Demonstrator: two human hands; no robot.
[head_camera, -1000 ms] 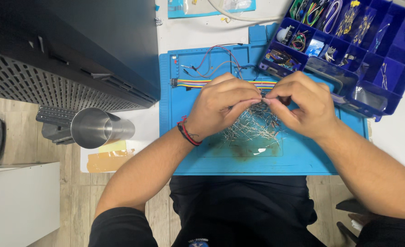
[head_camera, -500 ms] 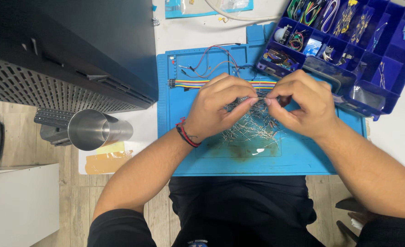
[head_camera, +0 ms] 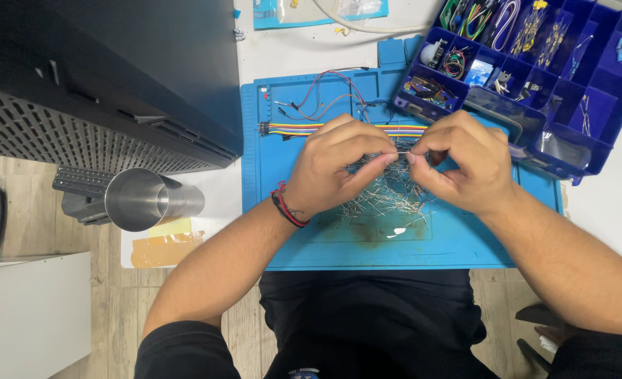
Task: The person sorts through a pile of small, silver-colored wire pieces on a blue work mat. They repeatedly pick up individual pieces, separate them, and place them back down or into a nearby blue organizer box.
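Observation:
My left hand [head_camera: 339, 163] and my right hand [head_camera: 462, 160] meet above a blue work mat [head_camera: 304, 231]. Between their fingertips they pinch one thin metal wire lead [head_camera: 402, 152]. Under the hands lies a loose pile of thin silvery wire leads [head_camera: 388, 193]. A red and black band circles my left wrist. A flat rainbow ribbon cable [head_camera: 293, 128] runs across the mat just beyond my knuckles, with red and black loose wires [head_camera: 325, 88] farther back.
A dark blue compartment box [head_camera: 536, 56] with small parts sits at the upper right, partly over the mat. A large black perforated case [head_camera: 100, 84] fills the left. A steel cup [head_camera: 142, 198] lies beside the table's left edge. Brown tape [head_camera: 163, 247] is below it.
My fingertips have parted slightly along the wire lead, and the view has shifted a little. Otherwise the hands stay in the same place.

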